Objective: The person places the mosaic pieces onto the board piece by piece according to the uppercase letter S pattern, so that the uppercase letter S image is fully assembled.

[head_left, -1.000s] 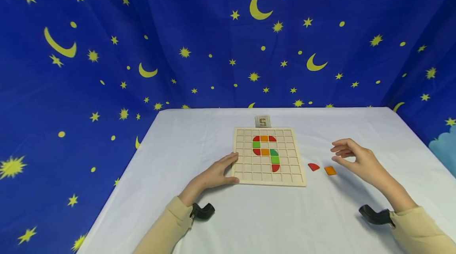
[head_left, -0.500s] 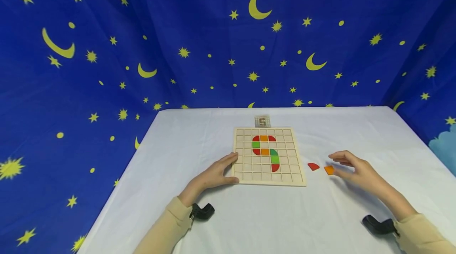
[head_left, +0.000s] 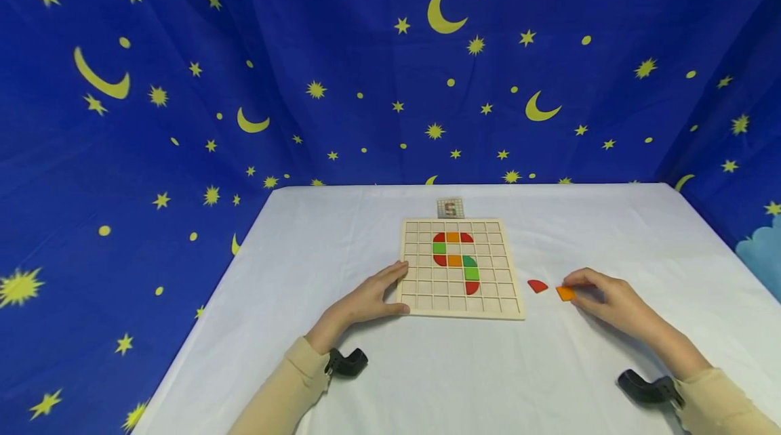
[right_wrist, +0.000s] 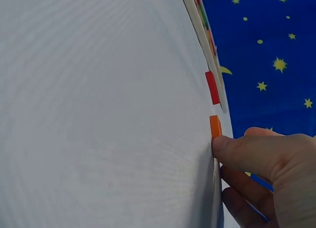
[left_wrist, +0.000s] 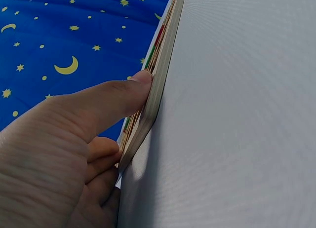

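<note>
A square wooden grid board (head_left: 424,293) lies on the table, its cells holding red, orange and green tiles set in an S-like curve. My left hand (head_left: 372,296) rests at the board's left edge, fingers and thumb spread along it. In the left wrist view the thumb (left_wrist: 121,97) touches the board's edge (left_wrist: 158,95). To the right of the board, my right hand (head_left: 616,299) pinches an orange square tile (head_left: 565,294) between thumb and index finger, at table level. A red quarter-circle tile (head_left: 537,286) lies between that tile and the board.
A small pattern card (head_left: 450,209) showing an S figure lies just behind the board. White cloth (head_left: 464,374) covers the table. A blue curtain (head_left: 366,69) with yellow moons and stars hangs behind and at the sides. Black wrist mounts (head_left: 348,362) sit at both cuffs.
My right hand has come down and its thumb and index finger have closed on the orange tile. The left hand, the board and the red tile have stayed in place.
</note>
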`<state>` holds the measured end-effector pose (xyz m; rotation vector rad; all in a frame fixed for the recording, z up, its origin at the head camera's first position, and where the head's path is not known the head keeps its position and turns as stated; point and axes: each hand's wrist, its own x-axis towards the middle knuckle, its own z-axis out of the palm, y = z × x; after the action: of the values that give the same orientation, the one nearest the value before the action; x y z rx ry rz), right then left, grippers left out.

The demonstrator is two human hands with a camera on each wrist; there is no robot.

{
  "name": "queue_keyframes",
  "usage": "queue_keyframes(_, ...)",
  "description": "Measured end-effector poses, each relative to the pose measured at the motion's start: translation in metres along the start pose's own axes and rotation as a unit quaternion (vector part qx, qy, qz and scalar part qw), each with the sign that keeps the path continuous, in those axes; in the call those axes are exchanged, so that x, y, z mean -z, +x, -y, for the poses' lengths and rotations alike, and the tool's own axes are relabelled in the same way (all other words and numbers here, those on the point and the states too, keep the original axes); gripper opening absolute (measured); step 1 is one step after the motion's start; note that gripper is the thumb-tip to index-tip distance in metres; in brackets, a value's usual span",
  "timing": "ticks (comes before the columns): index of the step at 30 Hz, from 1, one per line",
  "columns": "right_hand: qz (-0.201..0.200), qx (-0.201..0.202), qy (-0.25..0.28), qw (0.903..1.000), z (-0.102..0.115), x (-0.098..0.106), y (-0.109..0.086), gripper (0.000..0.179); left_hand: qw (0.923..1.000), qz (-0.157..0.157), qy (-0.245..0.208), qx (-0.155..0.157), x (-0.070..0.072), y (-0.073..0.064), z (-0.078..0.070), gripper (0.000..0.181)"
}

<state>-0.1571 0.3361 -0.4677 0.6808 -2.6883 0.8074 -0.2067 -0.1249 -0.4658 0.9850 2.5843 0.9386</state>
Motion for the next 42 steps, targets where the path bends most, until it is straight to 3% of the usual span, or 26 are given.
queue_keyframes(5,-0.016,0.007,-0.012,0.9998,0.0,-0.001,0.002,0.036,1.0,0.001,-0.005,0.004,0.001,0.0,0.0,0.084)
queue_keyframes(10,-0.025,0.004,0.013,0.9996,0.006,0.005,0.008,0.038,1.0,-0.002,0.001,0.004,0.001,-0.001,0.001,0.084)
queue_keyframes(18,-0.061,-0.017,0.035,0.9974,0.026,0.029,0.032,0.041,0.9999,0.001,-0.002,0.015,0.002,-0.002,0.001,0.084)
queue_keyframes(23,-0.057,-0.014,0.045,0.9973,0.041,0.029,0.047,0.041,0.9999,0.002,-0.003,0.016,0.002,-0.004,0.001,0.084)
queue_keyframes(31,-0.038,0.028,0.093,0.9946,0.07,0.003,0.072,0.042,0.9998,0.008,-0.006,0.016,0.001,-0.003,0.003,0.084)
queue_keyframes(35,-0.004,0.044,0.118,0.992,0.087,-0.019,0.084,0.038,0.9999,0.008,0.001,0.014,0.002,-0.002,0.003,0.084)
queue_keyframes(42,0.037,0.089,0.183,0.9783,0.107,-0.056,0.097,0.034,1.0,0.004,0.001,0.0,0.001,-0.001,0.001,0.083)
